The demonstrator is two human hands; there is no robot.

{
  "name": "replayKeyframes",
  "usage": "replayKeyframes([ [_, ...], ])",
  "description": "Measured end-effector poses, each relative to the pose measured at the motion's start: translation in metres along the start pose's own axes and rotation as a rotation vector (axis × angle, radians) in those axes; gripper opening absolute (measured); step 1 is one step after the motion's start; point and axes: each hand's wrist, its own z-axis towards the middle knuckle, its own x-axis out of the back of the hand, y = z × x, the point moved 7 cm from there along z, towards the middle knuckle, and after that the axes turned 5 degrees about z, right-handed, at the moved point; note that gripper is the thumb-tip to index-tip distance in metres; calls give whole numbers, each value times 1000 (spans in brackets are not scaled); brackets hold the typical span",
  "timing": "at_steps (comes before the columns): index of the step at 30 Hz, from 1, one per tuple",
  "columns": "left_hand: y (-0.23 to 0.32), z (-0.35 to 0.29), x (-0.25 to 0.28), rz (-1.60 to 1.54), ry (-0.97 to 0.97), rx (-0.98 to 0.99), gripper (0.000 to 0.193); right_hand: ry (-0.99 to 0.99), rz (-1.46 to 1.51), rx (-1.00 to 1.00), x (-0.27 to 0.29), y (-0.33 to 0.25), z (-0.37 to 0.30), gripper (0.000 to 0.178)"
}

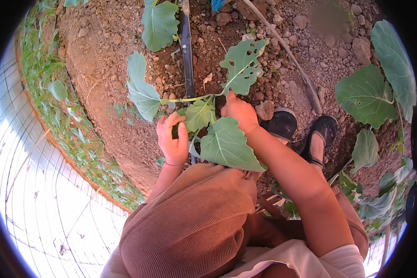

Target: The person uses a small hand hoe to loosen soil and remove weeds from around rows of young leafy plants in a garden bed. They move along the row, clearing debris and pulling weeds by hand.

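Note:
A young broad-leaved plant with blue-green leaves stands before me. Its holed leaf [242, 67] spreads at the top, with my right hand [240, 112] closed at the base of that leaf, on its stalk. My left hand [173, 141] is at the plant's left side, thumb and forefinger curled together beside the small lighter young leaf [199, 115]. What lies between those fingertips is hard to make out. A large leaf [231, 145] hangs between my forearms, near my knee, and another leaf [142, 86] stretches left on a pale stalk.
A black drip pipe [187, 55] runs along the stony soil behind the plant. A thin stick [287, 48] slants toward my dark shoes [322, 132]. More leafy plants [363, 95] grow at the right. Weeds [55, 92] and a wire mesh fence [37, 180] border the left.

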Motion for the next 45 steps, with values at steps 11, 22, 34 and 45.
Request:
replayKeyframes([
  [11, -4, 9, 27, -110, 167, 94, 33, -300, 122, 170, -56, 62, -13, 36],
  [22, -84, -59, 45, -286, 414, 462, 26, 1037, -782, 360, 171, -6, -128, 32],
  [34, -57, -116, 33, -109, 93, 234, 28, 564, -293, 32, 171, 63, -81, 48],
  [45, -71, -115, 27, -34, 78, 153, 27, 720, -281, 77, 179, 17, -124, 29],
])
